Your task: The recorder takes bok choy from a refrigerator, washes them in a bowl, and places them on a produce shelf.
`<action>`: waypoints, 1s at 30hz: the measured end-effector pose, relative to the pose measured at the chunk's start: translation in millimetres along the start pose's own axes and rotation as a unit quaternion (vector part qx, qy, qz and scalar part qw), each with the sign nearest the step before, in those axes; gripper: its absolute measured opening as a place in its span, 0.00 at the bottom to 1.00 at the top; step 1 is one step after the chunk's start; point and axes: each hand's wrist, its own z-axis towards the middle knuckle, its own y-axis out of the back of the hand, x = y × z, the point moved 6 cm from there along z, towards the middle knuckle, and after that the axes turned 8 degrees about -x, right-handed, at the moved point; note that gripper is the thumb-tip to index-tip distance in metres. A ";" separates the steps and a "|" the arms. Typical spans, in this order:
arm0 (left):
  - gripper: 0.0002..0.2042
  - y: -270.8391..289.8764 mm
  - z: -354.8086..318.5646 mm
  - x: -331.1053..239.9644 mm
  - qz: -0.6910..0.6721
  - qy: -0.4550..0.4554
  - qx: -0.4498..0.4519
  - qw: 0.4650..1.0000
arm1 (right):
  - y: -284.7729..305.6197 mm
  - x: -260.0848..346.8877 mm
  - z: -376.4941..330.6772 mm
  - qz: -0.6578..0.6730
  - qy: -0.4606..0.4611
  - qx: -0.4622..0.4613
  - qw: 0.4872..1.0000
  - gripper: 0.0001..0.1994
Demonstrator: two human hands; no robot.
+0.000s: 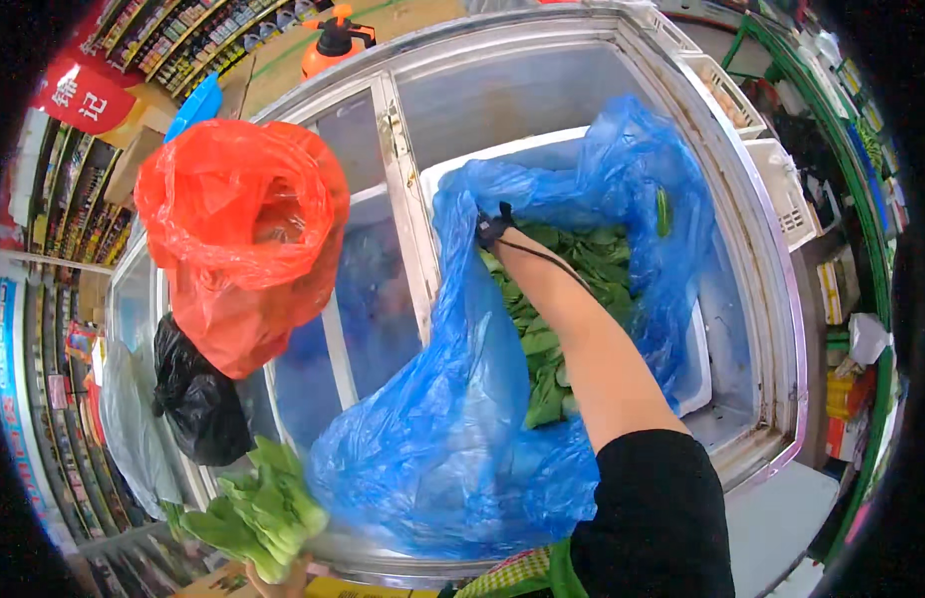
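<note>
At the lower left, my left hand [283, 578] grips a bunch of leafy greens [258, 508], its fingers mostly hidden at the picture's edge. My right forearm [582, 339] reaches into a big blue plastic bag [422, 448] that lines a white foam box [696, 369]. A black strap [494, 226] circles the right wrist. Beyond it, the bag's left wall hides the right hand, so its fingers do not show. More loose greens [552, 349] lie inside the bag, below and beside the forearm.
The box stands in a glass-topped chest freezer [781, 349]. On its left rest a red plastic bag [243, 239] and a black bag [198, 399]. An orange spray bottle [333, 45] is behind. White crates [781, 189] stand on the right, and stocked shelves [79, 189] on the left.
</note>
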 end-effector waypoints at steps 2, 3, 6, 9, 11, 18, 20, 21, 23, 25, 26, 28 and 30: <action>0.30 4.0 0.2 -1.2 0.014 -0.016 -0.040 0.999 | 10.6 -2.2 -1.8 0.019 0.006 -0.014 1.000 0.08; 0.31 6.0 0.1 -1.3 0.008 -0.017 -0.057 0.998 | 15.9 -3.0 -3.5 0.026 0.007 -0.019 0.999 0.08; 0.32 4.2 1.7 0.1 -0.023 -0.010 -0.042 0.999 | 38.1 -6.9 -6.3 0.048 0.011 -0.041 0.998 0.08; 0.34 3.3 4.3 0.1 0.011 -0.020 -0.020 1.000 | 61.9 -9.9 -8.0 0.073 0.018 -0.069 0.995 0.08; 0.34 5.8 6.7 0.4 -0.001 -0.016 -0.017 1.000 | 71.4 -12.1 -11.8 0.084 0.021 -0.083 0.993 0.08; 0.29 35.8 19.4 0.5 -0.085 0.026 -0.077 0.993 | 10.2 6.3 -54.3 0.013 0.069 -0.028 0.997 0.08; 0.29 38.1 22.4 -1.1 -0.063 0.021 -0.030 0.997 | -17.0 10.3 -65.2 -0.015 0.070 -0.007 0.997 0.08; 0.28 38.3 22.8 -1.6 -0.052 0.018 -0.008 0.998 | -27.6 11.4 -67.3 -0.026 0.070 0.000 0.997 0.08; 0.29 21.9 21.8 1.9 -0.128 0.082 0.125 0.980 | -43.6 13.5 -70.1 -0.041 0.068 0.013 0.997 0.08; 0.30 14.7 19.3 2.3 -0.115 0.078 0.146 0.979 | -51.8 15.5 -69.6 -0.051 0.070 0.025 0.996 0.08; 0.30 15.9 18.7 0.7 -0.064 0.042 0.103 0.992 | -53.6 16.5 -69.2 -0.053 0.070 0.031 0.996 0.08; 0.30 14.6 12.6 -0.3 -0.011 0.002 0.036 0.999 | -54.0 19.5 -68.5 -0.052 0.074 0.042 0.995 0.08; 0.30 11.6 5.7 0.3 -0.007 -0.007 -0.015 1.000 | -52.8 23.3 -69.2 -0.048 0.080 0.050 0.994 0.08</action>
